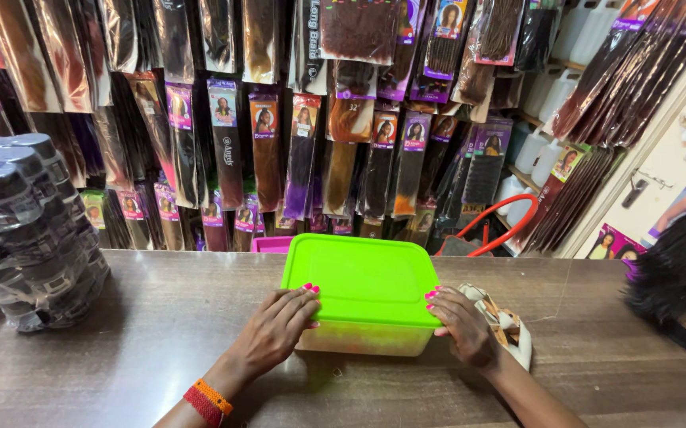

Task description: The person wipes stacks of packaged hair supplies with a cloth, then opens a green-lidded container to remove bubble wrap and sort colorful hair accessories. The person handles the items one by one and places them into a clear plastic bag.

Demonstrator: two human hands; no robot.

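Both hands (275,333) gripping green-lidded tub (359,277), long axis left-right

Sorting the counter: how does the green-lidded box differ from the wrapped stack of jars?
The green-lidded box sits mid-counter, bright and bare, with the left hand and right hand on its near edge. The wrapped stack of jars stands far left, dark, in clear film, untouched. Both rest on the wooden counter.

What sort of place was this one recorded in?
Most likely a hair and beauty supply shop: packaged hair extensions cover the wall behind a wooden counter, and a black wig sits at its right end.
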